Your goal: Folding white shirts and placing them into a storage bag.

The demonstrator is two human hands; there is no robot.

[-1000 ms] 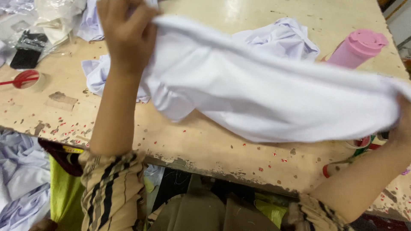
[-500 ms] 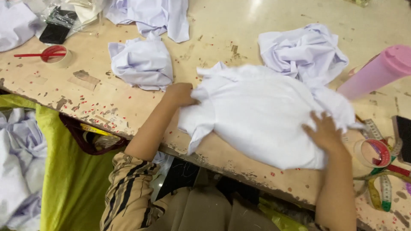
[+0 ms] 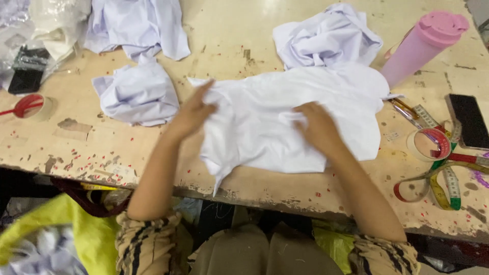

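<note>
You are now pressing both hands flat on the white cotton garment (image 3: pixel 285 122), which is lying spread on the worn cream-painted worktable (image 3: pixel 224 30). A second ago you were holding it stretched in the air between your fists; half a second ago it was already down and bunched, and now it is lying flatter and wider, so the lifting is over and the smoothing is under way. Your left hand (image 3: pixel 193 112) is resting open at the garment's left edge, fingers extended, gripping nothing. Your right hand (image 3: pixel 318 125) is lying palm down near the middle of the cloth, fingers slightly curled on a fold; it is blurred, so whether it is pinching fabric is hard to tell.

Around you, a crumpled pale lilac cloth (image 3: pixel 135 94) is sitting just left of your left hand, and another crumpled pale cloth (image 3: pixel 326 38) is touching the garment's far edge. A pink plastic tumbler (image 3: pixel 423 46) is standing at the right, with a black phone (image 3: pixel 468 119), a roll of clear tape (image 3: pixel 427 144) and a coloured measuring tape (image 3: pixel 443 181) beyond it. The tabletop is chipped and speckled with red flecks, and a yellow bag (image 3: pixel 66 224) is hanging below its near edge.
</note>
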